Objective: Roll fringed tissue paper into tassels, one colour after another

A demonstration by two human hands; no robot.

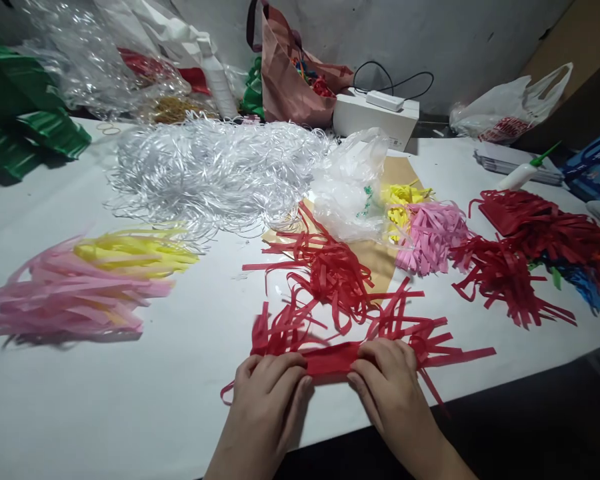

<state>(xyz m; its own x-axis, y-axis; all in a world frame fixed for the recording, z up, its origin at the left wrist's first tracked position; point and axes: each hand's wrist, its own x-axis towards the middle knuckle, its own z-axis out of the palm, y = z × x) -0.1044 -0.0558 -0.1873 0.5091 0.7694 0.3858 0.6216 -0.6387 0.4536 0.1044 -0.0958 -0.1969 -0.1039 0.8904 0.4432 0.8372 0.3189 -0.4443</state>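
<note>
Near the table's front edge lies a red fringed paper strip [331, 360], its solid band toward me and its cut fringe spreading away to both sides. My left hand [273, 387] grips the left part of the band, fingers curled over it with the thumb alongside. My right hand [387, 377] grips the band's right part in the same way. A short stretch of band shows between the two hands. Just beyond it sits a tangled heap of red paper strips [330, 270], partly over a brown paper sheet [383, 270].
Pink streamers [75, 290] and yellow streamers [135, 252] lie at left. White shredded strands [215, 170] and a plastic bag [353, 187] are farther back. To the right are a pink tassel bunch [433, 233], red tassels [513, 277] and a glue bottle [517, 177].
</note>
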